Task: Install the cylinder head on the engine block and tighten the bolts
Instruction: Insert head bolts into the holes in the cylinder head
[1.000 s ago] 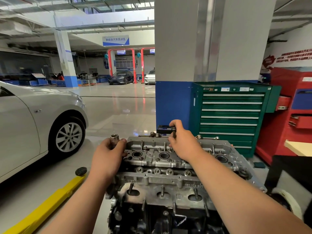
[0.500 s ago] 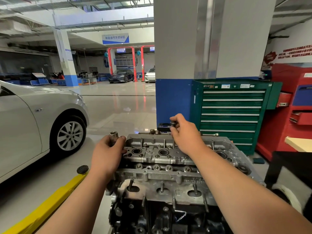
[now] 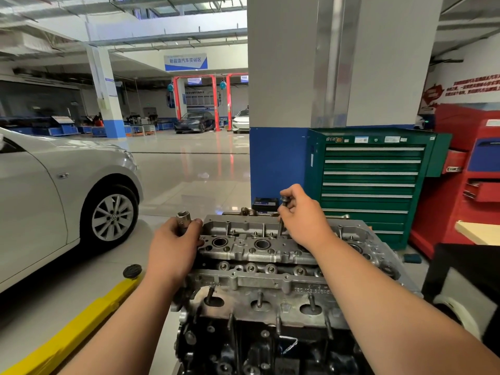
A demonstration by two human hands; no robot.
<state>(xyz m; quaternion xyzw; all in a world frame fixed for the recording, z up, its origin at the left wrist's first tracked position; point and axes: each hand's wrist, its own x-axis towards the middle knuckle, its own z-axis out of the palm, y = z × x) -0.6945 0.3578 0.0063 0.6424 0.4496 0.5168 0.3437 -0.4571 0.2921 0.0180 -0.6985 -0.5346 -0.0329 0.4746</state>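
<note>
Pinching an upright bolt (image 3: 280, 226), the right hand (image 3: 305, 220) holds its lower end in the cylinder head (image 3: 270, 250), seated on the engine block (image 3: 243, 342). The left hand (image 3: 173, 244) grips a socket (image 3: 183, 217) beside it. Green tool cabinet (image 3: 370, 185): drawers closed, contents hidden. Sign (image 3: 185, 61): 新能源汽车实训区.

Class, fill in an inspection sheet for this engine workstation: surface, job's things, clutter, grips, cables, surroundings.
Surface: glossy tiled floor; what the engine stands on is out of view.
Job's things: cylinder head seated on the engine block; one bolt stands near upright at the head's far side.
Clutter: black round pad on a yellow lift arm; small dark box behind the head.
Grips: left hand holds a socket; right hand pinches the bolt.
Cables: one thin pale wire against the block; nothing else seen.
Surroundings: silver car left, green tool cabinet and red cabinet right, pillar ahead.
</note>
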